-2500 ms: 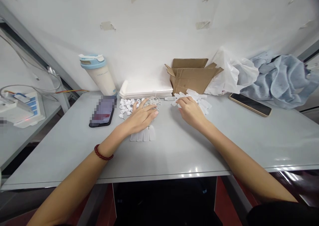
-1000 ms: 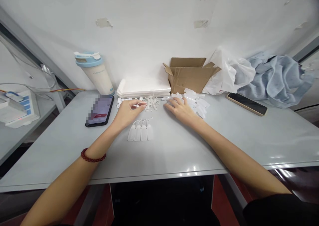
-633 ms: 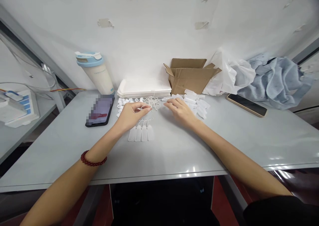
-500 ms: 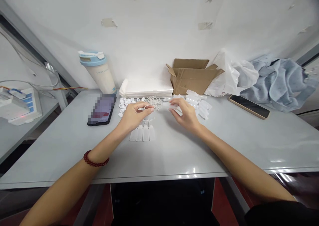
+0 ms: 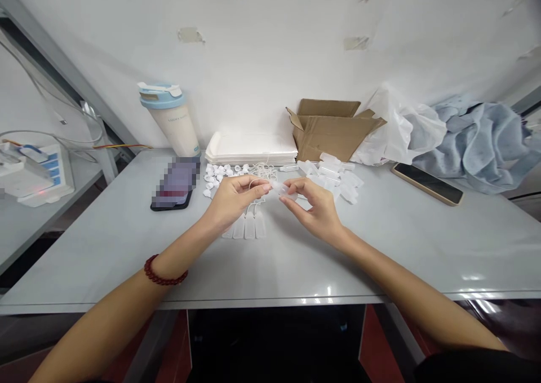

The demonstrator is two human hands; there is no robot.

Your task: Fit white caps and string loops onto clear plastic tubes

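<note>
Frosted plastic tag (image 5: 279,188), one, raised above the grey table (image 5: 296,267), between the hands; right hand (image 5: 316,207) pinching its outer end; left hand (image 5: 231,201) pinching white cord (image 5: 250,186); tag probably light, slick, semi-stiff, best gripped by its edges; cord probably limp, best gripped near the tip.

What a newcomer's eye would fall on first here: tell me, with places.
Probably the left hand and right hand, close together over the middle of the grey table, a small translucent piece at their fingertips. Next, perhaps, the open cardboard box at the back, right of centre, and the blue-lidded cup at the back left.
</note>
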